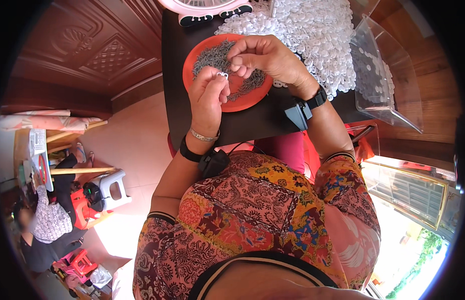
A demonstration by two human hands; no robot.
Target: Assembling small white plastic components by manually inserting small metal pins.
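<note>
My left hand pinches a small white plastic piece between thumb and forefinger, above the near left part of a round orange-red tray. Many small grey screw-like pieces lie heaped in that tray. Just right of the white piece, my right hand is closed in a pinch over the tray. Whatever its fingertips hold, if anything, is too small to make out. The two hands are close together but apart.
A big pile of small white plastic pieces covers the dark table's far right. Beside it, a clear plastic bin holds more. A pink-and-white object stands at the far edge. Another person sits at the left, near a white stool.
</note>
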